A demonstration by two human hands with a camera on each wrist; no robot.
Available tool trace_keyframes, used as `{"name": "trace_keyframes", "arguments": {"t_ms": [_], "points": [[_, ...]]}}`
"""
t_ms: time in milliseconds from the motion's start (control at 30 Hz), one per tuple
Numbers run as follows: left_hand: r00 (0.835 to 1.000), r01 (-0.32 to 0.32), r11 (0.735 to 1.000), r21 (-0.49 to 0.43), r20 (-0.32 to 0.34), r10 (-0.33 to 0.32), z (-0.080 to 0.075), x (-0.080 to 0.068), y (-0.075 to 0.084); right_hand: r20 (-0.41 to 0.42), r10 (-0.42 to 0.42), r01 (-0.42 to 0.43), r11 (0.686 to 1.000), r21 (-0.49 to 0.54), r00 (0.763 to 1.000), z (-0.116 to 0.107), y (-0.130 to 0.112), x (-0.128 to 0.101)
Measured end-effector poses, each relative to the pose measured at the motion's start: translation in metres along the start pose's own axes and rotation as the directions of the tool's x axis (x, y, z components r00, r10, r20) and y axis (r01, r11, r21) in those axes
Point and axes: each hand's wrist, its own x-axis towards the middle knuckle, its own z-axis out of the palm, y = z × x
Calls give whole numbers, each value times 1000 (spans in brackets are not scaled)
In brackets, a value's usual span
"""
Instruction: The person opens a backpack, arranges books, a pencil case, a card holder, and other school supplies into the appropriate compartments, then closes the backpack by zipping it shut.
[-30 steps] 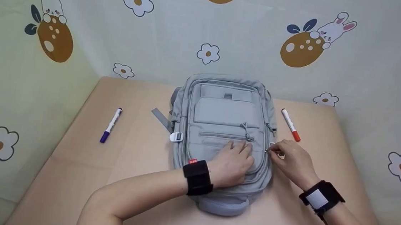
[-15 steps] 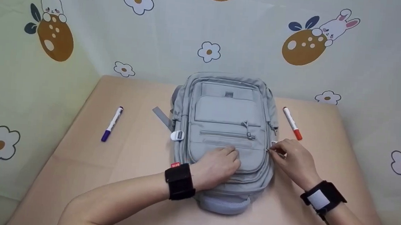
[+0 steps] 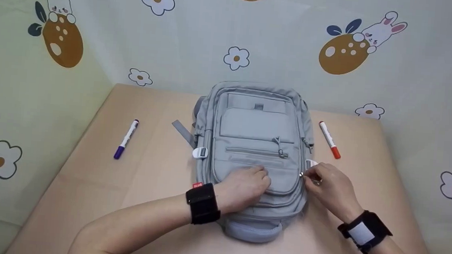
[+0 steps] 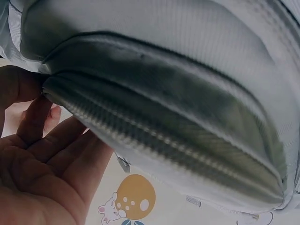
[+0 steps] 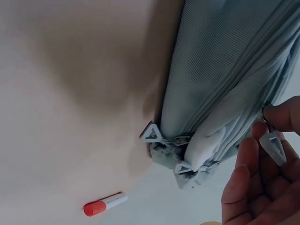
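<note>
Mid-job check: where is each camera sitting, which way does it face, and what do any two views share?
Head: worn on the head, looking forward and down at the grey backpack on the table; both forearms, left hand and right hand show.
Left wrist: close under the backpack's zipper seam; the left palm shows.
Right wrist: beside the backpack, facing the zipper pull pinched by the right fingers.
Shared: head and right wrist both show the red-capped marker.

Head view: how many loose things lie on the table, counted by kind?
Backpack: 1
Markers: 2, one with a purple cap, one with a red cap
Total: 3
</note>
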Motion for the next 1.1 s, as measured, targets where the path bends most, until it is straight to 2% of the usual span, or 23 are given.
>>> {"name": "trace_keyframes", "arguments": {"t_ms": [267, 400, 500, 767, 1100], "points": [[1000, -6, 1000, -2, -25, 6, -1, -2, -2, 107, 62, -70, 995, 77, 992, -5, -25, -17], [999, -10, 1000, -6, -34, 10, 1, -2, -2, 127, 112, -125, 987, 103, 986, -6, -31, -21], [999, -17, 1000, -12, -33, 16, 1, -3, -2, 137, 120, -135, 986, 101, 983, -5, -32, -22], [999, -13, 999, -42, -49, 11, 1, -6, -4, 106, 91, -100, 992, 80, 990, -4, -27, -21], [999, 10, 997, 70, -41, -7, -3, -28, -10, 20, 37, -38, 999, 14, 999, -5, -20, -20]]}}
